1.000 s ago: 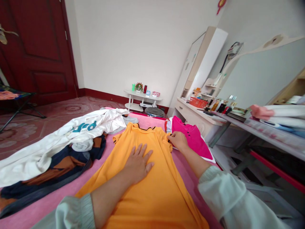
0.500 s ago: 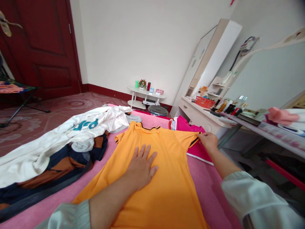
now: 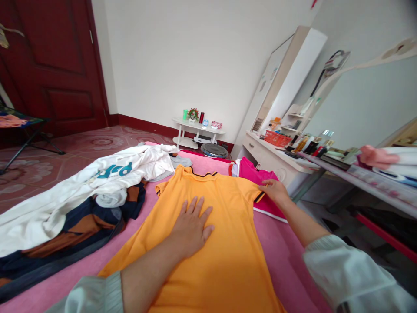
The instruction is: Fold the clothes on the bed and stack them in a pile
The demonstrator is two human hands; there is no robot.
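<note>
Lower centre of the frame: here's your orange shirt point(image 3: 224, 248), stretched out on the pink cover point(image 3: 280, 261), collar point(image 3: 208, 175) at the far end.
Left hand point(image 3: 192, 230): palm down on the chest, fingers spread and gripping nothing; how hard you're pressing, you can't tell from this view.
Right hand point(image 3: 276, 192): right of centre, your fingers pinching the dark-striped near sleeve point(image 3: 249, 188), drawn outward in front of the magenta top point(image 3: 257, 174).
Other sleeve point(image 3: 161, 188): left of the collar, slightly bunched, no hand on it.
Left of the frame: white top point(image 3: 87, 191) and navy-and-brown garment point(image 3: 87, 221), rumpled, apart from your shirt.
Sleeve work: looks like you're straightening this one, left palm as anchor.
Next for the sleeve: by the look of it, this calls for a steady left palm and an easy pull; tug hard and the body could skew.
</note>
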